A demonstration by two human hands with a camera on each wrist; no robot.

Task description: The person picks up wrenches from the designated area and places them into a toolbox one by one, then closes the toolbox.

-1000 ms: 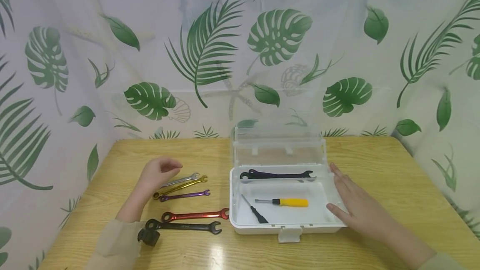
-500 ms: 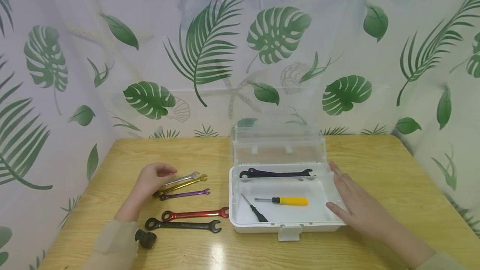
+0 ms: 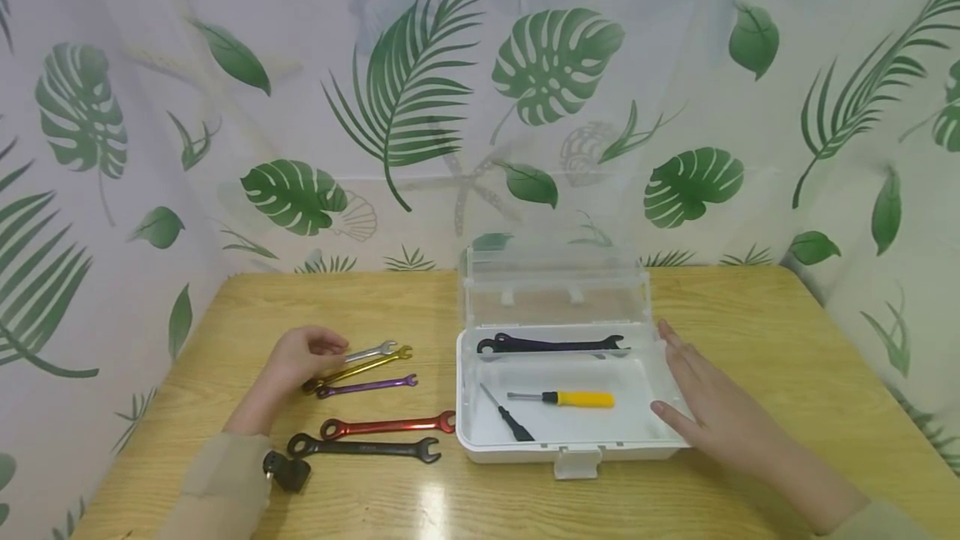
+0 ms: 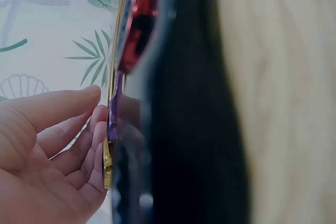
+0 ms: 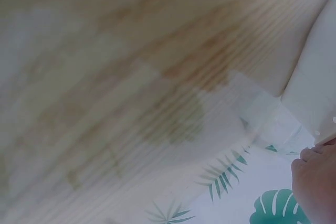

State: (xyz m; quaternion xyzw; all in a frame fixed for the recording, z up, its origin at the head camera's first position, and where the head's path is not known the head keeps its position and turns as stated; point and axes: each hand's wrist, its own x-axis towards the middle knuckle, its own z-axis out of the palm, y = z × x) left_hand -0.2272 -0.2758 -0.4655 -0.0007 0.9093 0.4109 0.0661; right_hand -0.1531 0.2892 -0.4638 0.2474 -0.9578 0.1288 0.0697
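Note:
In the head view, my left hand (image 3: 300, 363) is over the left end of a silver combination wrench (image 3: 371, 353), fingers loosely bent, hiding that end. The left wrist view shows the thumb (image 4: 86, 97) apart from the lower fingers, with no tool visible between them. Gold (image 3: 378, 367) and purple (image 3: 367, 387) wrenches lie just in front; red (image 3: 390, 427) and black (image 3: 367, 447) wrenches lie nearer. My right hand (image 3: 720, 415) rests against the right side of a white toolbox (image 3: 504, 458), fingers extended and thumb at its rim.
The box's transparent lid (image 3: 558, 290) stands raised. Inside are dark wrenches (image 3: 551, 346) at the back, a yellow-handled screwdriver (image 3: 585, 399) and a black-handled screwdriver (image 3: 513, 423). A leaf-patterned cloth (image 3: 420, 223) rises behind the wooden table (image 3: 720, 298).
My left hand has come down and slightly left over the silver wrench's left end, covering more of it. The right hand stays against the box, and the wrenches lie as before.

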